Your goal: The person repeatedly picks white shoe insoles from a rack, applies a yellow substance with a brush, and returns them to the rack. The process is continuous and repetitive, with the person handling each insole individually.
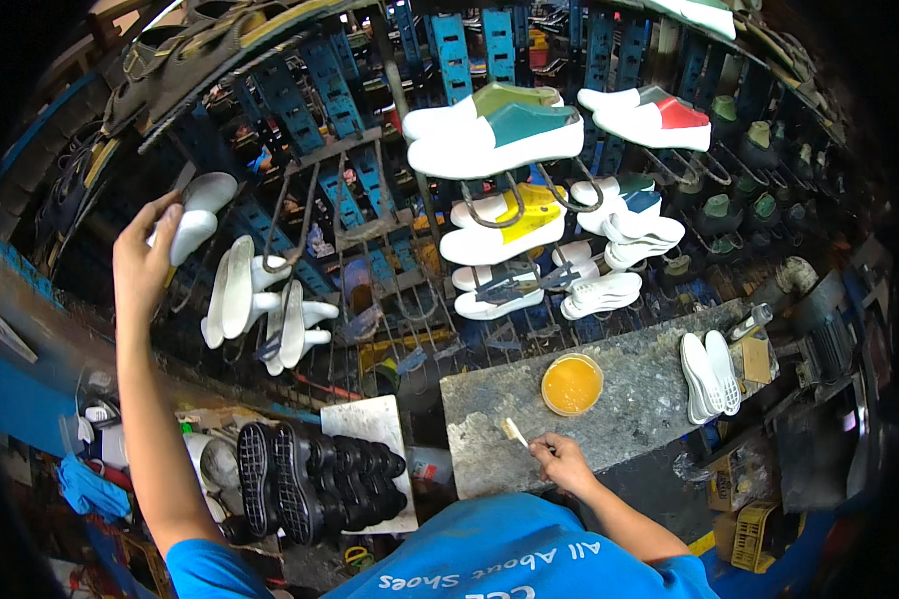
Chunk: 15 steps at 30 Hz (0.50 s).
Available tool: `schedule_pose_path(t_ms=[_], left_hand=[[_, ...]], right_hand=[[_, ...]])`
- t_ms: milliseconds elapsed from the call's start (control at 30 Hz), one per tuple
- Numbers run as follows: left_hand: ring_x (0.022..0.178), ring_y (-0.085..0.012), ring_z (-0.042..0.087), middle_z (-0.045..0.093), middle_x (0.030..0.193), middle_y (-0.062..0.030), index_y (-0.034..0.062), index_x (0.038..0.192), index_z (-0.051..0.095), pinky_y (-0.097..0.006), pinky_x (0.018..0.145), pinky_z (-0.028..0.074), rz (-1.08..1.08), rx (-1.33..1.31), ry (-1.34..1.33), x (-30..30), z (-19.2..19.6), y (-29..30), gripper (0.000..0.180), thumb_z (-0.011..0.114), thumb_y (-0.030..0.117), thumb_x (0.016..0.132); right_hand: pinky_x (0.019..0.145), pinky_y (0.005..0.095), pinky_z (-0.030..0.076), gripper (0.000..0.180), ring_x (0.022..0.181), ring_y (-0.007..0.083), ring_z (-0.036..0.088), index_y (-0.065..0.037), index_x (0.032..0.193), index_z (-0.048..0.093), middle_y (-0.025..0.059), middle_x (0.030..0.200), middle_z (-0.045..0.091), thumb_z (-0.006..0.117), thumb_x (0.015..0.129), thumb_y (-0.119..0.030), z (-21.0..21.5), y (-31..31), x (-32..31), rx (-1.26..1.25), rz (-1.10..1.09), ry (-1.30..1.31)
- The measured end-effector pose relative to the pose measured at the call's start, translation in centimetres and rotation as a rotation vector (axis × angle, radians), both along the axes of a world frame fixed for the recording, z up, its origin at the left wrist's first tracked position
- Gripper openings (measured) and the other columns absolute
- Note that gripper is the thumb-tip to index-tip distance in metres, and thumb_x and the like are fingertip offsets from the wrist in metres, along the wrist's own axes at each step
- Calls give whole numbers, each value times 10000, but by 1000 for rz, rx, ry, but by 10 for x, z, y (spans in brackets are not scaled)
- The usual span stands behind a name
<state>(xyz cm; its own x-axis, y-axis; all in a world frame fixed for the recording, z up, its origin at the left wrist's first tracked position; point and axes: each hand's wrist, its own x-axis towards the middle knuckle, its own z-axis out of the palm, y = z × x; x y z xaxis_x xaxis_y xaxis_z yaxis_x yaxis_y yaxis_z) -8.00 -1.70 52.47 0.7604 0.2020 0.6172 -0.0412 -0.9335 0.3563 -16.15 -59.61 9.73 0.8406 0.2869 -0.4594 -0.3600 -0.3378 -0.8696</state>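
Observation:
My left hand point(142, 255) is raised at the far left of the rack, its fingers closed on a white shoe sole point(195, 236). A greyer sole point(210, 190) sits right behind that one; whether I grip it too is hard to see. Low over the workbench point(479, 389), my right hand point(563, 463) pinches a small brush point(514, 432) by its pale handle, bristles pointing away from me. Just beyond the brush stands a round tub of yellow-orange liquid point(572, 384). A pair of white soles point(709, 374) rests at the bench's right end.
Metal rack prongs carry several white-soled shoes point(494, 140) ahead of me. More white soles point(235, 290) hang below my left hand. Black soles point(295, 479) crowd a white board at lower left. A shelf of sandals point(185, 60) overhangs the upper left.

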Motion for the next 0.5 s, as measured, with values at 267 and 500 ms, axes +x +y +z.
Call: schedule_pose_path(t_ms=[267, 500], left_hand=[[1124, -218, 827, 853, 1244, -167, 17, 1409, 788, -373, 956, 652, -462, -324, 543, -26, -226, -277, 435, 837, 181, 1009], [1106, -331, 829, 838, 1240, -245, -48, 1402, 751, -450, 975, 627, -139, -671, 640, 99, -464, -320, 544, 788, 389, 1080]], right_hand=[[618, 392, 530, 259, 634, 173, 659, -9, 1180, 797, 97, 764, 721, 750, 1104, -253, -22, -82, 30, -52, 142, 80], [738, 403, 583, 214, 773, 239, 728, -15, 1148, 810, 156, 890, 783, 787, 1064, -211, -56, -204, 29, -208, 5, -164]])
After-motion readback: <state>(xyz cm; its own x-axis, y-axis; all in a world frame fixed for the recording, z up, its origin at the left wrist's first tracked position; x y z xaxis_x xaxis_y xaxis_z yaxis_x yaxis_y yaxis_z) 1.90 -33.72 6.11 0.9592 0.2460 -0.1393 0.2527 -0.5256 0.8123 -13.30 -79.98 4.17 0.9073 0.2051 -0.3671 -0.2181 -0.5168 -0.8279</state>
